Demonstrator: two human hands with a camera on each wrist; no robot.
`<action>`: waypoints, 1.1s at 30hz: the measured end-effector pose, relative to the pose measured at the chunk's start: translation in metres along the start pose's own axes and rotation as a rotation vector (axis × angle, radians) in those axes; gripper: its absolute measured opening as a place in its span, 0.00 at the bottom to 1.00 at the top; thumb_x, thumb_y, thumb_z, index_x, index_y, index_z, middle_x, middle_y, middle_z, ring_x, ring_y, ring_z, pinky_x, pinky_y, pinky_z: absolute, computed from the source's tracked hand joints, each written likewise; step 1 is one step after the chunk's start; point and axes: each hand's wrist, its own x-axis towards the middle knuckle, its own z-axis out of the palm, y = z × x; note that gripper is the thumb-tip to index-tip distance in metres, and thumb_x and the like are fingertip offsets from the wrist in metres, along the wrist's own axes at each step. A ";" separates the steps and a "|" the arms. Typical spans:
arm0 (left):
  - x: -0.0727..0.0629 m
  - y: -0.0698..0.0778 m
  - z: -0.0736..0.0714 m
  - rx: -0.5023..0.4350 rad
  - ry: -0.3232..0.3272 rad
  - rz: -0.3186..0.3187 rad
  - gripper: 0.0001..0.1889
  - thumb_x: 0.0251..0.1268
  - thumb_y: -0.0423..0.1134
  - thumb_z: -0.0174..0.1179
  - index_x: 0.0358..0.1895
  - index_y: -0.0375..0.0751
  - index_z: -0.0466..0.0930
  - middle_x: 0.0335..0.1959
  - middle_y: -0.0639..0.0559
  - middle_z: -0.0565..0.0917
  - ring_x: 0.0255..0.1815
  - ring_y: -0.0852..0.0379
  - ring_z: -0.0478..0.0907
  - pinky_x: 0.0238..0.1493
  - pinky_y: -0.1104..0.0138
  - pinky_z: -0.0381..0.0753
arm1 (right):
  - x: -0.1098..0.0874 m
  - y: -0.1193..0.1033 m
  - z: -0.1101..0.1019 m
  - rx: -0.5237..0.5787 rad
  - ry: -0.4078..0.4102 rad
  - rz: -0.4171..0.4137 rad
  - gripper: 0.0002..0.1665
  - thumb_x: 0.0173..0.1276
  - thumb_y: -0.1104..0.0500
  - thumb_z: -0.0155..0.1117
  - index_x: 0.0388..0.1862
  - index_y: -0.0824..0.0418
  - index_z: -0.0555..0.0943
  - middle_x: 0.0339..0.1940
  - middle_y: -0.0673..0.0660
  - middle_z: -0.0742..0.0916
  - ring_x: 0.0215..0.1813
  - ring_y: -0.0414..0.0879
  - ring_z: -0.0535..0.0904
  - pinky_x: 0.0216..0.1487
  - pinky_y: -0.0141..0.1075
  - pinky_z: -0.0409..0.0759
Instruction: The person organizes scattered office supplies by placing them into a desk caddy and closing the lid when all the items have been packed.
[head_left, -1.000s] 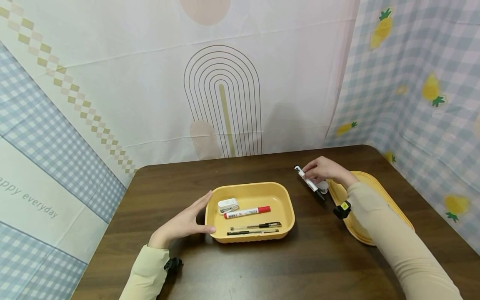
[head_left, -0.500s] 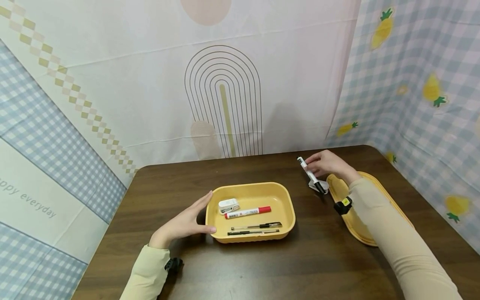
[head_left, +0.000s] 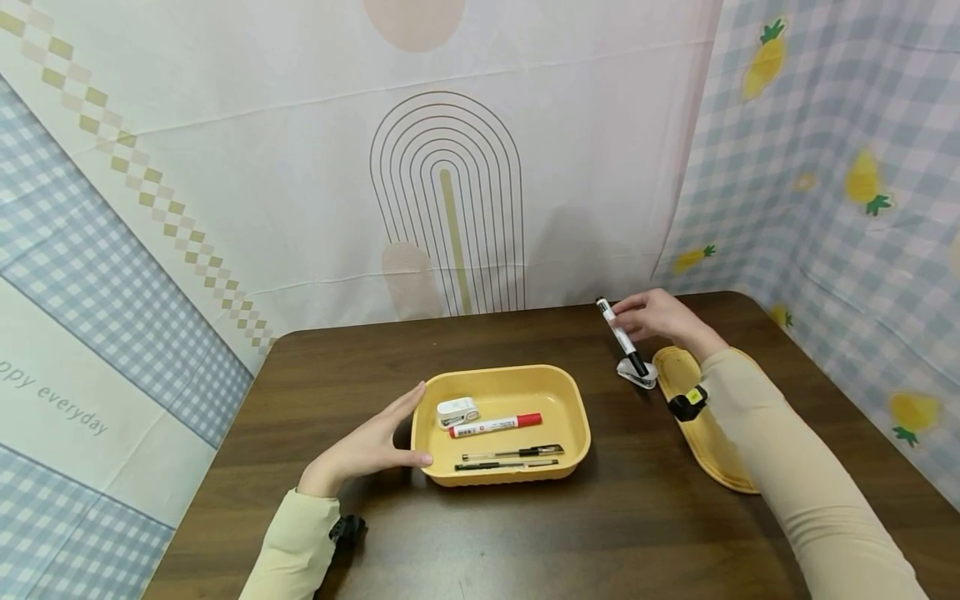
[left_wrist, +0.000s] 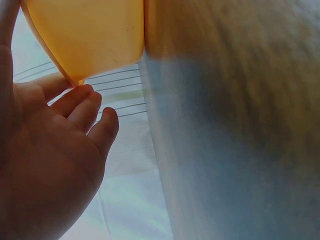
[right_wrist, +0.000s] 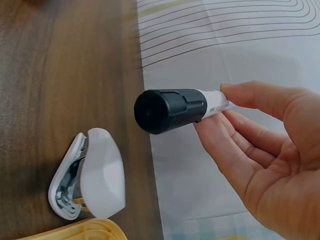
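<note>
My right hand pinches a black-and-white marker between thumb and fingers, raised over the table with its black cap slanting down. Below the cap, a small white stapler lies on the table; the right wrist view shows its metal parts. My left hand spans the left end of a yellow box, thumb at the front corner and fingers at the back corner. Inside the box are another white stapler, a red-capped marker and two thin black pens, one a gel pen.
A yellow lid lies on the table at the right, partly under my right forearm. The brown table reaches back to a patterned cloth hung behind it.
My right hand has lifted the marker up and away toward the back, uncovering more of the white stapler on the table. The left hand and the box have stayed in place.
</note>
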 end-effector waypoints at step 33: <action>0.002 -0.002 0.000 0.016 -0.008 -0.005 0.60 0.53 0.62 0.73 0.83 0.55 0.43 0.84 0.51 0.45 0.81 0.51 0.43 0.75 0.46 0.52 | 0.002 -0.032 0.010 0.053 0.016 -0.047 0.28 0.71 0.59 0.67 0.64 0.75 0.76 0.47 0.62 0.87 0.40 0.45 0.86 0.48 0.43 0.85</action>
